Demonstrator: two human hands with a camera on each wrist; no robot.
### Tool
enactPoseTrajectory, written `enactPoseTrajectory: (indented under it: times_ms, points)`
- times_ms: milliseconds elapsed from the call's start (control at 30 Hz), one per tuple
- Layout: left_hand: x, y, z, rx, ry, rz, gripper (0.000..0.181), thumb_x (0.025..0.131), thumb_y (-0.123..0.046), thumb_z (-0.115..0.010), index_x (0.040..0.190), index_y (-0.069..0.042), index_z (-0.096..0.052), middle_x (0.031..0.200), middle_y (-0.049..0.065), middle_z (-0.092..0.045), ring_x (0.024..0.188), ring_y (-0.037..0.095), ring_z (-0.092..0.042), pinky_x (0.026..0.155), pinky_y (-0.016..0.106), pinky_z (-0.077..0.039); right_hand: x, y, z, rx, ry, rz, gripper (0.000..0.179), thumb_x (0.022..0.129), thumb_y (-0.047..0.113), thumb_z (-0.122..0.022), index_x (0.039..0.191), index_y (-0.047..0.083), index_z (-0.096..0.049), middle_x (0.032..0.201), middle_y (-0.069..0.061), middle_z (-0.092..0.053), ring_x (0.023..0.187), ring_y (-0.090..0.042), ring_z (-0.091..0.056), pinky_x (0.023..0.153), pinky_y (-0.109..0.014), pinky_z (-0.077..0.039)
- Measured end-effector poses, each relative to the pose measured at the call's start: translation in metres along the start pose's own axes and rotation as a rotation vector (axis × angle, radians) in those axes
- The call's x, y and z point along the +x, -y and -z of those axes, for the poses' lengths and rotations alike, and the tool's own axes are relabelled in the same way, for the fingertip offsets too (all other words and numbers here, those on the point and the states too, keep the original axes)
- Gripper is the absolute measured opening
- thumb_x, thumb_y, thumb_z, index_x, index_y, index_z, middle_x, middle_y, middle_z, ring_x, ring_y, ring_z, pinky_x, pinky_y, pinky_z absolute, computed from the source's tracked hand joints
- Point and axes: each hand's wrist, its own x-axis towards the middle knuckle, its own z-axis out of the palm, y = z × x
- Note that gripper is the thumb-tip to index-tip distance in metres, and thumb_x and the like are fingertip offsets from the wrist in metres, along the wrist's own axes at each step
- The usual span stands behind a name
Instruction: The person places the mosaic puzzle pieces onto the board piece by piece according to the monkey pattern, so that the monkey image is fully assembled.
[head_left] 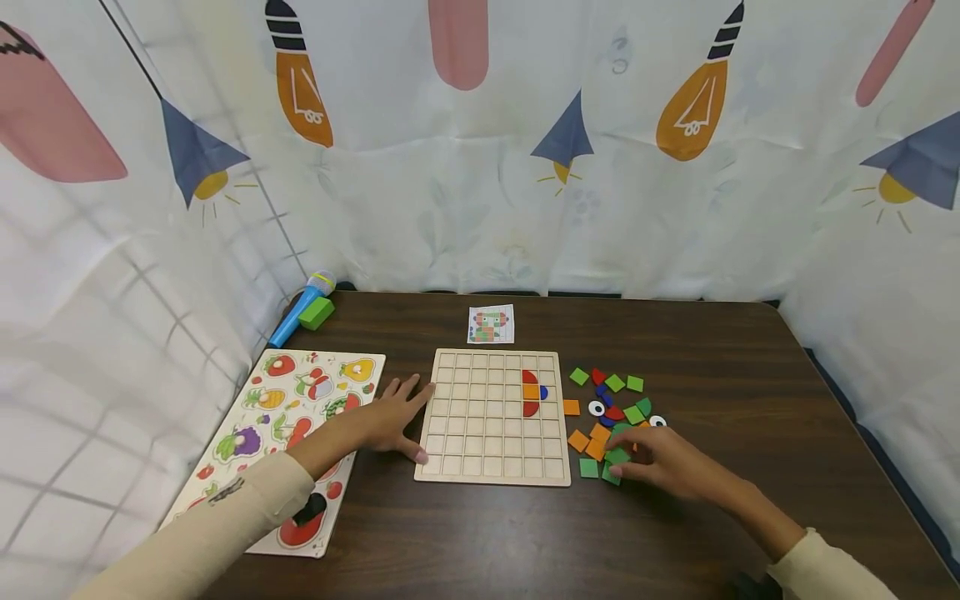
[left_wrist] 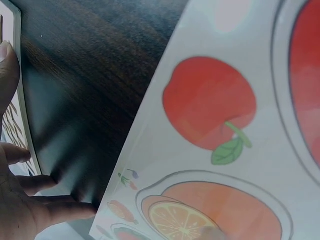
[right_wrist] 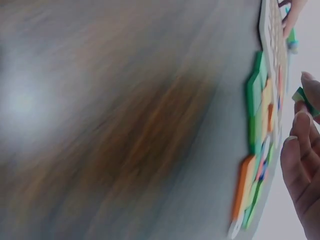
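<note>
A pale wooden grid board (head_left: 480, 425) lies in the middle of the table. On its right side sit red half-round pieces (head_left: 531, 408), an orange square (head_left: 531, 392) and a blue half-round piece (head_left: 543, 392). My left hand (head_left: 390, 421) has its fingers spread, thumb and fingertips at the board's left edge. Over the pile of loose pieces right of the board is my right hand (head_left: 667, 462); in the right wrist view it pinches a small green piece (right_wrist: 306, 101) between thumb and finger. Around it lie green squares (head_left: 588, 468), orange squares (head_left: 577, 441) and white rings (head_left: 596, 408).
Behind the board lies a small printed picture card (head_left: 491, 325). A fruit puzzle board (head_left: 262, 433) is on the left, partly under my left arm. At the back left are a blue toy microphone (head_left: 296, 312) and a green block (head_left: 317, 313). Printed curtains (head_left: 480, 208) surround the table.
</note>
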Motion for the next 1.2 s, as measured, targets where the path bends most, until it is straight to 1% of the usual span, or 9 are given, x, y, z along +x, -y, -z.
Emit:
enactPoseTrajectory:
  times_ms: [100, 200, 300, 467, 600, 733, 933, 1067, 1200]
  points:
    - [0.000, 0.000, 0.000, 0.001, 0.002, 0.001, 0.115, 0.077, -0.056, -0.081, 0.161, -0.010, -0.019, 0.165, 0.027, -0.010, 0.148, 0.058, -0.010, 0.111, 0.068, -0.030, 0.011, 0.008, -0.003, 0.013, -0.003, 0.007, 0.034, 0.094, 0.037, -0.070, 0.117, 0.012, -0.071, 0.091, 0.012, -0.063, 0.068, -0.001, -0.050, 0.058, -0.021, -0.046]
    - [0.000, -0.001, 0.000, -0.002, 0.003, 0.002, 0.114, 0.077, -0.055, -0.081, 0.161, -0.010, -0.019, 0.165, 0.028, -0.010, 0.148, 0.059, -0.010, 0.111, 0.068, -0.031, 0.022, 0.016, -0.007, 0.030, -0.006, 0.009, 0.034, 0.096, 0.036, -0.069, 0.120, 0.012, -0.071, 0.097, 0.010, -0.067, 0.071, -0.002, -0.053, 0.059, -0.022, -0.048]
    - [0.000, -0.001, 0.001, -0.009, 0.004, -0.002, 0.114, 0.077, -0.055, -0.081, 0.161, -0.010, -0.019, 0.165, 0.027, -0.010, 0.148, 0.059, -0.010, 0.111, 0.069, -0.030, 0.031, 0.023, -0.010, 0.034, -0.005, 0.031, 0.033, 0.098, 0.033, -0.067, 0.122, 0.012, -0.070, 0.101, 0.008, -0.067, 0.074, -0.002, -0.054, 0.060, -0.022, -0.049]
    - [0.000, 0.000, 0.000, -0.015, 0.002, -0.007, 0.114, 0.077, -0.055, -0.081, 0.161, -0.010, -0.018, 0.165, 0.027, -0.010, 0.148, 0.059, -0.010, 0.111, 0.069, -0.030, 0.047, 0.030, -0.013, 0.078, 0.007, 0.064, 0.032, 0.096, 0.020, -0.069, 0.125, 0.006, -0.068, 0.092, 0.005, -0.066, 0.068, -0.003, -0.053, 0.058, -0.022, -0.047]
    - [0.000, 0.000, -0.001, -0.012, -0.001, -0.005, 0.114, 0.077, -0.055, -0.081, 0.161, -0.010, -0.019, 0.165, 0.028, -0.010, 0.148, 0.059, -0.010, 0.111, 0.069, -0.029, 0.061, 0.033, -0.016, 0.125, 0.011, 0.058, 0.032, 0.094, 0.015, -0.070, 0.124, 0.005, -0.067, 0.087, 0.004, -0.064, 0.061, -0.004, -0.053, 0.055, -0.022, -0.047]
    - [0.000, 0.001, -0.002, -0.007, -0.005, -0.002, 0.114, 0.076, -0.056, -0.081, 0.161, -0.010, -0.020, 0.165, 0.028, -0.011, 0.148, 0.059, -0.010, 0.111, 0.069, -0.029, 0.074, 0.035, -0.020, 0.157, -0.017, 0.046, 0.029, 0.093, 0.014, -0.072, 0.121, 0.008, -0.067, 0.087, 0.002, -0.062, 0.055, -0.007, -0.052, 0.053, -0.024, -0.047]
    - [0.001, 0.003, -0.003, -0.005, -0.010, -0.007, 0.115, 0.076, -0.057, -0.081, 0.161, -0.010, -0.020, 0.165, 0.028, -0.011, 0.148, 0.059, -0.010, 0.111, 0.070, -0.029, 0.094, 0.039, -0.030, 0.126, -0.085, 0.005, 0.026, 0.091, 0.012, -0.073, 0.116, 0.012, -0.069, 0.091, 0.002, -0.064, 0.057, -0.009, -0.051, 0.055, -0.023, -0.047]
    - [0.001, 0.005, -0.004, -0.007, -0.010, -0.017, 0.114, 0.077, -0.057, -0.080, 0.162, -0.011, -0.018, 0.165, 0.028, -0.010, 0.148, 0.059, -0.009, 0.111, 0.069, -0.029, 0.106, 0.043, -0.034, 0.146, -0.107, -0.021, 0.027, 0.090, 0.007, -0.070, 0.117, 0.009, -0.069, 0.090, -0.001, -0.065, 0.055, -0.009, -0.051, 0.054, -0.024, -0.048]
    - [0.001, 0.005, -0.004, -0.011, -0.015, -0.031, 0.113, 0.078, -0.056, -0.080, 0.162, -0.011, -0.018, 0.165, 0.028, -0.009, 0.148, 0.059, -0.008, 0.110, 0.069, -0.030, 0.117, 0.045, -0.039, 0.142, -0.106, -0.014, 0.026, 0.091, 0.009, -0.072, 0.117, 0.007, -0.070, 0.086, -0.001, -0.065, 0.054, -0.008, -0.051, 0.053, -0.024, -0.047]
